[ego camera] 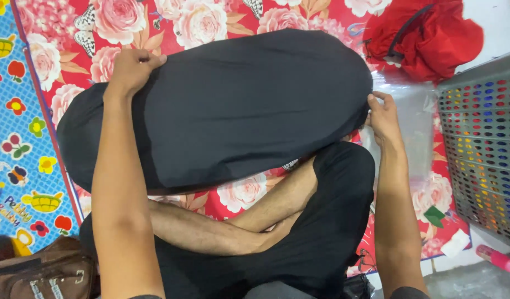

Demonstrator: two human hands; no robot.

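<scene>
A large black cloth is stretched out in the air over a red floral sheet. My left hand grips its upper left edge with the fingers curled over the fabric. At the right end, my right hand pinches the cloth's edge. Below the cloth my crossed legs in black shorts show, sitting on the sheet.
A grey perforated basket with colourful contents stands at the right. A red garment lies at the upper right beside clear plastic wrap. A brown bag sits at the lower left on a blue patterned mat. A pink tube lies at the lower right.
</scene>
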